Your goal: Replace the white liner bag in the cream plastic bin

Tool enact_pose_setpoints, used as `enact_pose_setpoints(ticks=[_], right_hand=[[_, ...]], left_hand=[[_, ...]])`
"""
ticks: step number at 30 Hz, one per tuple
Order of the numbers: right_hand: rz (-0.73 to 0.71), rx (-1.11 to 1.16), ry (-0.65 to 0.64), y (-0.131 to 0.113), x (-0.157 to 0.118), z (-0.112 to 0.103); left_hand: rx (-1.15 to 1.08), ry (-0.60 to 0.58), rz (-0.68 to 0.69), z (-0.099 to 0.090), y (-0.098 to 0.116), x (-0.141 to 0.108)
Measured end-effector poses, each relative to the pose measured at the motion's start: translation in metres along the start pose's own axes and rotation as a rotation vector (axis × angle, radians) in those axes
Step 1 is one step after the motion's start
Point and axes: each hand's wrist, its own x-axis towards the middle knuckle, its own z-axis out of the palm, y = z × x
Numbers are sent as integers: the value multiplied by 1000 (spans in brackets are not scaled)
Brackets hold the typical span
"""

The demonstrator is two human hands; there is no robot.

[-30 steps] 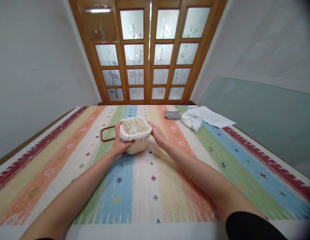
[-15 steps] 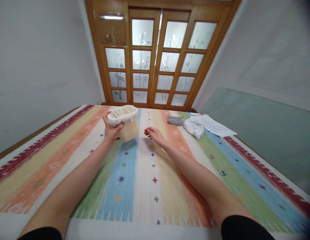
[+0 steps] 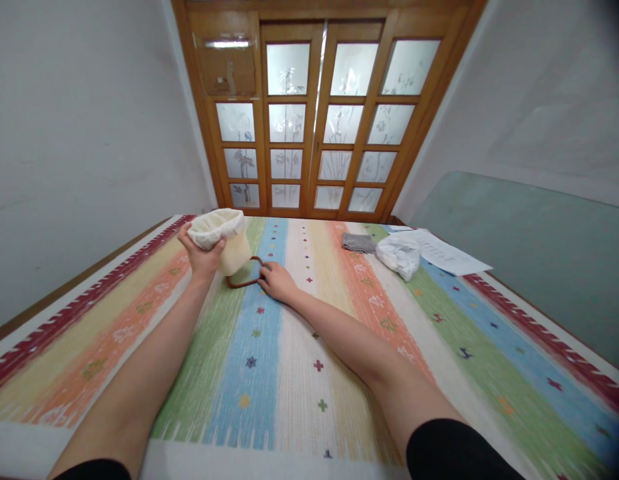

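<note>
My left hand (image 3: pixel 203 259) is closed around the near left side of a small cream bin (image 3: pixel 236 253), which it holds tilted above the tablecloth. A white plastic bag (image 3: pixel 208 235) lines the bin, and its edge is folded over the rim. To the right, my right hand (image 3: pixel 276 281) grips one side of a thin brown ring (image 3: pixel 243 285). The ring is roughly rectangular with rounded corners, and the bin hides part of its far left side. Whether the ring touches the cloth, I cannot tell.
A striped, patterned tablecloth (image 3: pixel 299 373) covers the table. Farther right lie a folded grey cloth (image 3: pixel 358 243), a crumpled white plastic bag (image 3: pixel 399 257) and printed paper sheets (image 3: pixel 446 253). A wooden door with glass panes (image 3: pixel 309 120) stands beyond the table, with walls on both sides.
My left hand has moved left with the lined bin, uncovering the brown ring. My right hand has moved left and down, from holding nothing to gripping the ring.
</note>
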Motion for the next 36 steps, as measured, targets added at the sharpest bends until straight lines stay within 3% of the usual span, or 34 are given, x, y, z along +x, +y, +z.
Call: enact_pose_setpoints(ticks=[4, 9, 13, 18, 23, 28, 36], right_hand=[[80, -20, 3, 40, -18, -24], [206, -15, 47, 91, -54, -59], [202, -3, 120, 112, -80, -81], [342, 355, 369, 103, -75, -106], [486, 931, 303, 90, -49, -129], [566, 1022, 308, 95, -44, -140], [543, 1131, 243, 99, -47, -137]], left_hand=[[123, 56, 63, 9, -20, -11], [85, -102, -67, 29, -23, -35], [67, -215, -66, 49, -11, -52], [25, -350, -30, 83, -4, -66], [-132, -436, -130, 119, -2, -77], [-169, -539, -71, 133, -2, -80], [-164, -608, 14, 131, -25, -77]])
